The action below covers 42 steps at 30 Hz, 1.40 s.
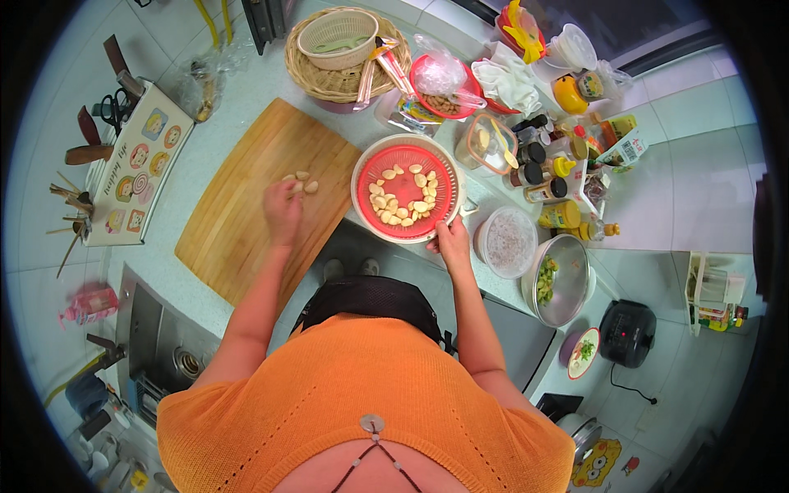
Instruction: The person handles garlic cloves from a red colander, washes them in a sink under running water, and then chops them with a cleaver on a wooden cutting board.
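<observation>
Left hand down on the pale wooden rectangular cutting board, fingers curled over a few peeled cream-coloured garlic cloves near the board's far edge; whether pinching one or only resting on them, impossible to tell. Right hand gripping the near rim of the round red plastic colander, thumb and fingers closed over the edge, steadying it on the table.

Judging by the split: only three or four cloves out on the board, a couple of dozen more lying in the colander, so hardly begun, with most of the pile left to move. No knife seen on the board, no chopped pieces anywhere, so cutting not yet started.

Cloves smooth, skinless, pale ivory, plump and curved, spread in a loose single layer across the red mesh; those on the board whole too, close together, just beyond the left fingertips.
</observation>
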Each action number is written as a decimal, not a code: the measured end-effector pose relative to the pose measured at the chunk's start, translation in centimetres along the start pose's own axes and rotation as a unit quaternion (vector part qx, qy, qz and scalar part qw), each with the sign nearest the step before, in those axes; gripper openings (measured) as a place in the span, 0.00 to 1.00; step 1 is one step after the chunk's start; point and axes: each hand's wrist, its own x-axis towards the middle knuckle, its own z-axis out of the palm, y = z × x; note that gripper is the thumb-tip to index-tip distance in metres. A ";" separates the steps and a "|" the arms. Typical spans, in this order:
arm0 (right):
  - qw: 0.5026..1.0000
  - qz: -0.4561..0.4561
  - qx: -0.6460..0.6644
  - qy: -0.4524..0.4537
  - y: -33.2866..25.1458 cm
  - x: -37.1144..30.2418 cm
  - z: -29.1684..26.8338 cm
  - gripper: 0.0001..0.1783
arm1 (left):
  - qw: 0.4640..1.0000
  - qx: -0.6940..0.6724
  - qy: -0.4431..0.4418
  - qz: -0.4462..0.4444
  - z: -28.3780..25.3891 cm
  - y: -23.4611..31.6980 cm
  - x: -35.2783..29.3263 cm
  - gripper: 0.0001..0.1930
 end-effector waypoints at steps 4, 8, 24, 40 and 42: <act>1.000 0.006 0.015 -0.004 0.1 0.2 0.0 0.16 | 0.993 0.023 -0.004 -0.117 -1.3 -3.5 -1.1 0.09; 1.000 0.016 0.012 -0.007 -0.1 0.4 -0.3 0.16 | 0.993 0.008 -0.035 -0.109 -0.9 -4.3 -1.2 0.09; 0.999 0.011 0.038 0.020 -0.2 -1.1 -0.4 0.14 | 1.000 -0.018 -0.016 0.006 -0.5 -0.2 -0.4 0.10; 1.000 -0.005 -0.004 0.019 -1.6 -2.0 0.5 0.16 | 0.884 0.171 -0.295 0.321 7.0 9.8 2.3 0.06; 1.000 -0.006 -0.003 0.019 -1.8 -2.1 0.6 0.16 | 0.881 0.175 -0.305 0.317 7.4 9.8 2.3 0.05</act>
